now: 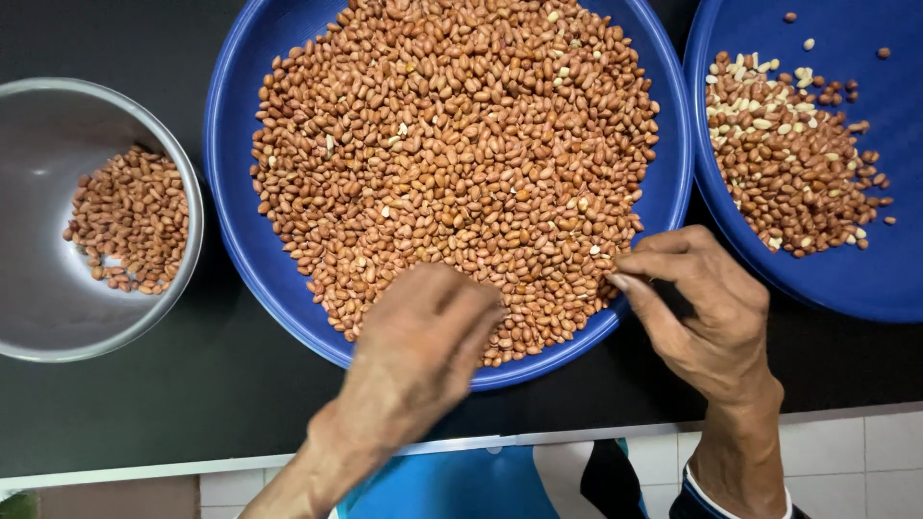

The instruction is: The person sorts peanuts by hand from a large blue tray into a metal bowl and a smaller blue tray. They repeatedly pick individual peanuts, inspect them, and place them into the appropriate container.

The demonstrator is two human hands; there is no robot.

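A big round blue tray holds a wide heap of red-brown peanuts. My left hand rests palm down on the near edge of the heap, fingers curled into the peanuts; whether it holds any is hidden. My right hand is at the tray's near right rim, thumb and forefinger pinched together at the edge of the heap, seemingly on a single peanut that is too small to make out.
A steel bowl at the left holds a small pile of peanuts. A second blue tray at the right carries a smaller pile with pale split pieces. All stand on a black counter, with white floor tiles below its near edge.
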